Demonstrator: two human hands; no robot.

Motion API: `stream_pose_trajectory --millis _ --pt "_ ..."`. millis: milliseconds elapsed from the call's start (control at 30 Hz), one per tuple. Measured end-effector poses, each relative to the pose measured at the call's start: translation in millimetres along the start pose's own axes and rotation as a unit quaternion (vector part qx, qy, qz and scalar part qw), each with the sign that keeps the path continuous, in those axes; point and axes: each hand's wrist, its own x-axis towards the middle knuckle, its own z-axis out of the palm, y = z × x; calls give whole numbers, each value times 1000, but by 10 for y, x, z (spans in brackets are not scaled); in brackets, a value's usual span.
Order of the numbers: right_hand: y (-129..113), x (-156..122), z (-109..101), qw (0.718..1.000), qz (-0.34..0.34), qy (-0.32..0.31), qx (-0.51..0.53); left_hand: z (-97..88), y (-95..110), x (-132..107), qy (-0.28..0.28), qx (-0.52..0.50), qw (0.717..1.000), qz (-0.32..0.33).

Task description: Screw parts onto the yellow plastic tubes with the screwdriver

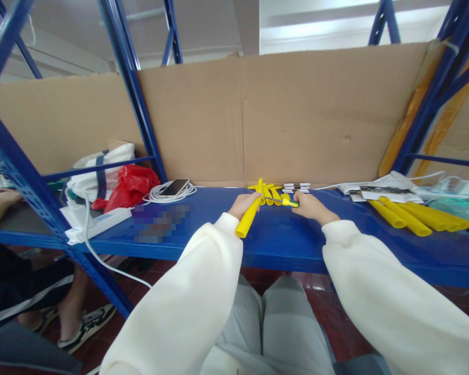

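Over the blue shelf, my left hand [243, 205] is closed around a yellow tube-like piece [248, 221] with a pronged top, tilted with its wide end toward me. My right hand [310, 207] grips a screwdriver [288, 201] with a yellow and black handle. Its thin shaft points left at the upper part of the yellow piece; whether the tip touches it I cannot tell. Just behind lie several more yellow pieces [274, 195] in a row. Beside them, near the cardboard, sits a small stack of black and white packets [296, 187].
Several yellow tubes [414, 219] lie at the right by plastic bags. Left are a coiled white cable [168, 194] with a phone [175, 187], a red bag [131, 185] and a power strip [105, 223]. Cardboard [297, 114] closes the back; a blue post [140, 104] rises left. Another person's hand [5, 200] is far left.
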Motion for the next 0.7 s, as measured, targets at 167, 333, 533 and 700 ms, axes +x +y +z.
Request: stream_pose_trajectory --millis 167,333,533,700 --pt "-16 -6 -1 1000 -9 9 6 -3 3 3 0 1 1000 -9" --pt "-28 6 -12 1000 -19 -8 11 4 27 -20 1 -1 1000 -15" --pt "-21 -11 -19 1000 -4 -12 6 17 39 -42 19 -19 1000 -13" --pt "-6 -13 -23 998 -33 -24 37 22 22 -34 36 -36 999 1"
